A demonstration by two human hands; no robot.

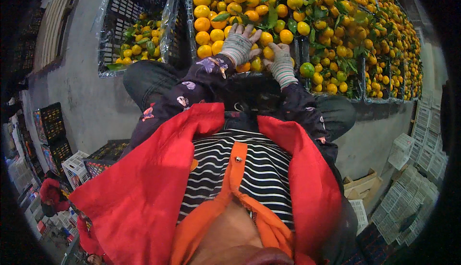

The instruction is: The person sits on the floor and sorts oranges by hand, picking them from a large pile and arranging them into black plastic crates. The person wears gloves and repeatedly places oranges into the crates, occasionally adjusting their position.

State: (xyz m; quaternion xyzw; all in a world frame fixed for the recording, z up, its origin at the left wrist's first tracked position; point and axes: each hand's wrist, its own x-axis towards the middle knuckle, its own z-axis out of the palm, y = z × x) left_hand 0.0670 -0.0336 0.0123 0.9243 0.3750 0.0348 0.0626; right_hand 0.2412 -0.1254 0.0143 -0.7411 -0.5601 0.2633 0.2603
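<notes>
In front of me stands a crate of orange-yellow mandarins (216, 35), several with green leaves attached. My left hand (240, 45), in a pale striped knit glove, lies palm down on the fruit with its fingers spread. Just right of it, my right hand (282, 65) wears a matching glove. Its thumb and forefinger sit around a single mandarin (268, 53) near the crate's front side. The fruit under my left palm is hidden. A greener mandarin (307, 70) lies to the right of my right hand, in the neighbouring crate.
At the left, a plastic-lined black crate (167, 30) holds fewer mandarins at its near end. More filled crates (363, 77) run off to the right. White plastic crates (401, 203) are stacked at lower right. A person in red (54, 196) is at far left on the concrete floor (90, 99).
</notes>
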